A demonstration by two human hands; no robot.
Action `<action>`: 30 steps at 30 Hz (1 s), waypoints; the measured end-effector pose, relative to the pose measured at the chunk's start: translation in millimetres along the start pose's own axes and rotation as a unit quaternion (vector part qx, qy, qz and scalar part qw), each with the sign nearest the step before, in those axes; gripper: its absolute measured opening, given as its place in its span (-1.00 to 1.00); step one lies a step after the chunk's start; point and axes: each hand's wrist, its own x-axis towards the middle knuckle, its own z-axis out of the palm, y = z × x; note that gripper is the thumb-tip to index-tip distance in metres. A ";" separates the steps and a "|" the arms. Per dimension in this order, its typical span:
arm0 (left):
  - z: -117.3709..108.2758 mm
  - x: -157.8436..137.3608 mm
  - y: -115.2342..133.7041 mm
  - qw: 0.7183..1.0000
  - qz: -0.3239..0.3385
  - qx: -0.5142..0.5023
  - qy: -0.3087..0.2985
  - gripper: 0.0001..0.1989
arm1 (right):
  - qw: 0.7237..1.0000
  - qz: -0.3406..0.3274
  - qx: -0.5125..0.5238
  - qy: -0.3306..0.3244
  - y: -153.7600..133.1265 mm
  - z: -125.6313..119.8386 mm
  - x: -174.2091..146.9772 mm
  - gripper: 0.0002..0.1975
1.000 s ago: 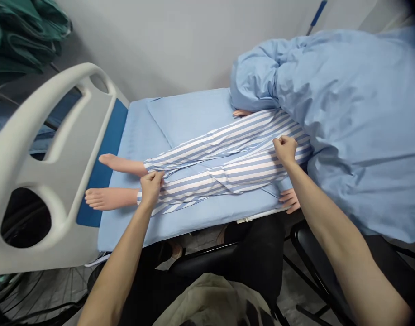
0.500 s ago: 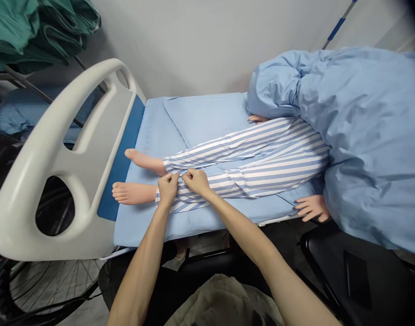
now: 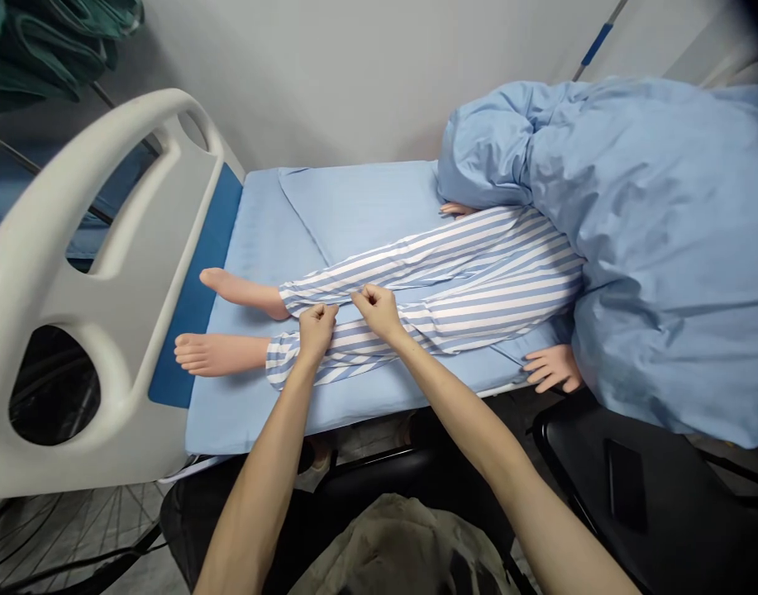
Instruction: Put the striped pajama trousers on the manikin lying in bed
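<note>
A manikin in blue-and-white striped trousers (image 3: 502, 310) lies on a bed, its two bare feet (image 3: 221, 354) toward the footboard. My left hand (image 3: 317, 330) is closed over the lower part of the nearer trouser leg. Beside it, a little to the right, my right hand (image 3: 379, 312) is curled with thumb and finger pinched, above the gap between the two legs. A small space separates the hands. Whatever lies between my fingers, if anything, is hidden or too small to make out.
The white footboard (image 3: 131, 248) with a blue panel rises at left. A bunched blue quilt (image 3: 657, 248) covers the manikin's upper body; one manikin hand (image 3: 553, 368) sticks out at the near edge. A black chair with a dark phone-like object (image 3: 625, 486) stands at lower right.
Both my hands have shifted along the trouser legs away from the feet, and the gap between them has widened. The view has turned slightly to the right.
</note>
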 end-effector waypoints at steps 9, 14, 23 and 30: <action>60.7 -6.4 32.4 0.998 -0.020 -0.049 -0.035 -0.64 | 0.984 0.062 0.147 0.085 15.0 -23.0 9.1 -0.50; 64.4 -11.0 15.3 0.999 0.033 -0.005 0.010 -0.66 | 0.995 0.003 0.066 0.069 11.1 -63.9 7.1 -0.49; 82.9 -15.0 26.7 1.000 0.022 -0.016 0.004 -0.67 | 0.995 0.010 -0.012 0.099 36.5 -85.0 -4.7 -0.45; 81.4 -16.5 27.7 0.999 0.019 0.021 0.019 -0.67 | 0.994 -0.026 -0.066 0.084 28.3 -138.2 3.1 -0.42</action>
